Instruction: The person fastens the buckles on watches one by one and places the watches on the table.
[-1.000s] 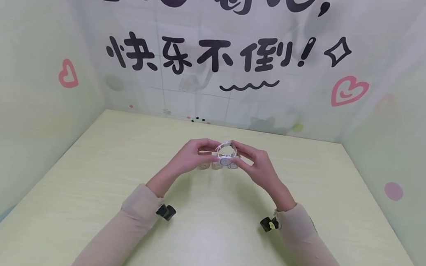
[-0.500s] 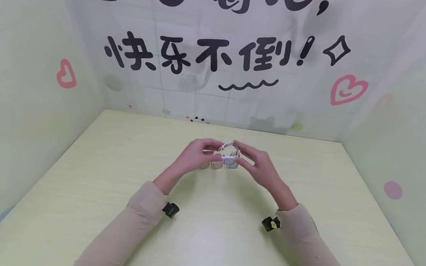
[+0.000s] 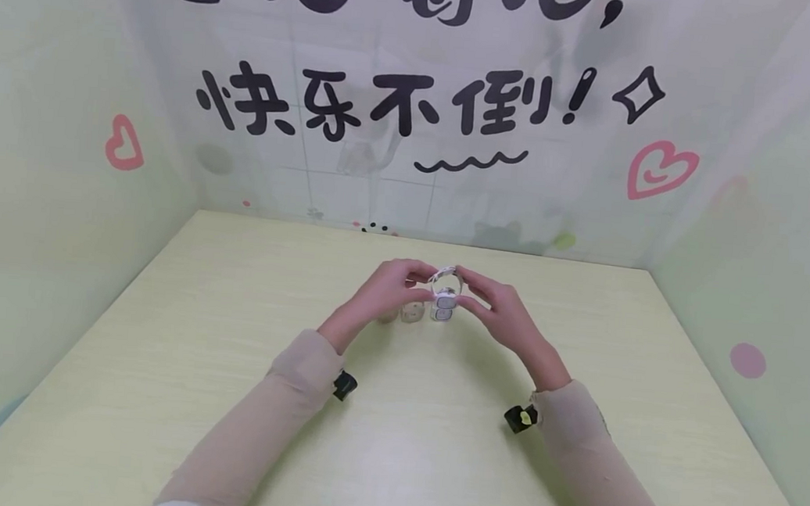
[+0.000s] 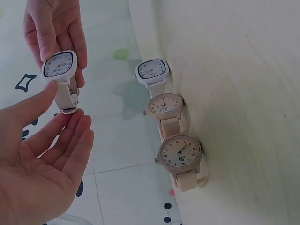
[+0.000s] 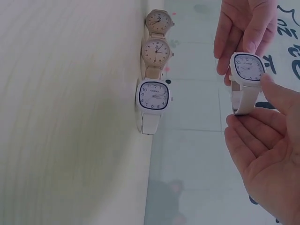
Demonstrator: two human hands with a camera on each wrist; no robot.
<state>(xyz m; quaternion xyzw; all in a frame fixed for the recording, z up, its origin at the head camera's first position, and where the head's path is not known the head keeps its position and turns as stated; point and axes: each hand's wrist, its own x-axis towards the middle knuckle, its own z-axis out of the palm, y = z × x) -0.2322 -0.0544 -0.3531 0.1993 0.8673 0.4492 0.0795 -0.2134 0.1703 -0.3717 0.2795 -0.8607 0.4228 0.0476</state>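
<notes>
My left hand (image 3: 391, 290) and right hand (image 3: 503, 311) hold a white wristwatch (image 3: 447, 302) between them, off the table. Its rounded-square face has a dark border, and its strap is closed in a loop. Fingertips of both hands pinch it at the case and the far part of the strap, one hand on each side. Just below it in the head view stands a matching white watch (image 5: 153, 96) on the table. Beside that one, in a row, stand two beige round-faced watches, one in the middle (image 4: 165, 104) and one at the end (image 4: 180, 151).
The pale wood-look table (image 3: 392, 440) is enclosed by printed fabric walls. The back wall (image 3: 396, 182) carries large dark writing and stands a short way behind the watches. A small dark camera (image 3: 520, 419) sits by the right wrist, another dark one (image 3: 344, 385) by the left.
Both hands have shifted a little to the right with the white watch. It now appears directly above the standing white watch, and the middle beige watch shows more fully.
</notes>
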